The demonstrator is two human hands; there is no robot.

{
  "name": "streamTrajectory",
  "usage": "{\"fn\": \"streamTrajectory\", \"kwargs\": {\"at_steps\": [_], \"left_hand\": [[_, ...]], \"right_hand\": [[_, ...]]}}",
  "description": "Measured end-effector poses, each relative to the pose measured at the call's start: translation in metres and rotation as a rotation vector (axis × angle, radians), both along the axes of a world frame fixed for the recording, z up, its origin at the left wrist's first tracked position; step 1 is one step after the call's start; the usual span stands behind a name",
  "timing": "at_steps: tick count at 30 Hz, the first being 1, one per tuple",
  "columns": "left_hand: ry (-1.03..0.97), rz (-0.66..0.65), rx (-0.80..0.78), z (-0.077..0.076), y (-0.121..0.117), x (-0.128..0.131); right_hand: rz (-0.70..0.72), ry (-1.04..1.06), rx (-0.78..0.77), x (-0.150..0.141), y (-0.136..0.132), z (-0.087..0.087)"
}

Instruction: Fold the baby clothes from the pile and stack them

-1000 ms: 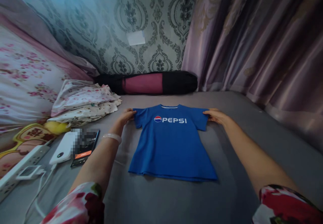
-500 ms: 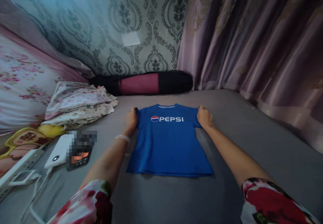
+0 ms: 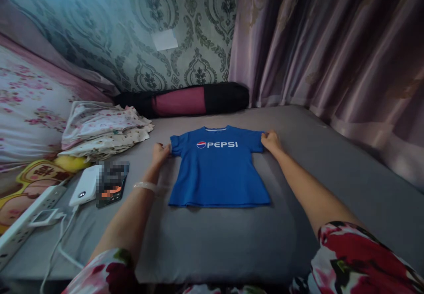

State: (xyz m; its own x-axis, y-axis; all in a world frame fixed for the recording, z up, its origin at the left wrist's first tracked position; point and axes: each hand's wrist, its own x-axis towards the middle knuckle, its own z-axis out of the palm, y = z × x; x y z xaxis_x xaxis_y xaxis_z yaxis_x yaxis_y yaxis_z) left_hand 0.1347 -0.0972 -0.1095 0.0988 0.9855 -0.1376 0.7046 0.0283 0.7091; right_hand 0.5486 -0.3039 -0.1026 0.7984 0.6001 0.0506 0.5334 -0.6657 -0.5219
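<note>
A blue T-shirt with a white "PEPSI" print and a round red, white and blue logo lies flat, front up, on the grey sheet. Its collar points away from me and both sleeves are spread sideways. At the sleeve on the left, my left hand is closed, fingers at the hem. My right hand pinches the hem of the opposite sleeve. The hem at the bottom of the shirt lies nearly straight, with a small crease toward its left end.
Folded printed cloths lie at left beside a floral pillow. Nearer are a white power bank, a partly blurred phone and a power strip with cables. A black and maroon long bag rests against the wall; curtains hang right.
Both hands have moved outward, the left one more, and the left-side sleeve is now spread out from the shirt's body. The view has shifted slightly.
</note>
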Motion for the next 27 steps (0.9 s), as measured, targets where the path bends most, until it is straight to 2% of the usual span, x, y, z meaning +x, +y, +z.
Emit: {"fn": "streamTrajectory", "kwargs": {"at_steps": [3, 5, 9, 13, 16, 21, 24, 27], "left_hand": [[-0.082, 0.033, -0.113, 0.009, -0.029, -0.021], [-0.096, -0.083, -0.166, 0.015, -0.055, -0.035], [-0.094, -0.248, -0.241, 0.022, -0.111, -0.059], [-0.121, -0.294, -0.163, 0.022, -0.160, -0.073], [-0.185, -0.306, -0.104, 0.020, -0.186, -0.076], [-0.231, -0.322, -0.043, 0.013, -0.207, -0.074], [-0.279, -0.350, -0.046, 0.006, -0.207, -0.072], [-0.292, -0.310, -0.033, 0.000, -0.205, -0.071]], "right_hand": [[0.043, 0.116, 0.016, -0.002, -0.023, 0.000], [0.122, 0.192, 0.024, -0.015, -0.047, 0.000], [0.408, 0.380, 0.053, -0.057, -0.105, 0.011], [0.675, 0.364, -0.037, -0.094, -0.158, 0.027], [0.773, 0.279, -0.072, -0.106, -0.184, 0.028], [0.816, 0.079, -0.025, -0.116, -0.195, 0.010], [0.766, -0.002, 0.003, -0.124, -0.193, 0.001], [0.710, -0.058, 0.014, -0.130, -0.190, -0.002]]}}
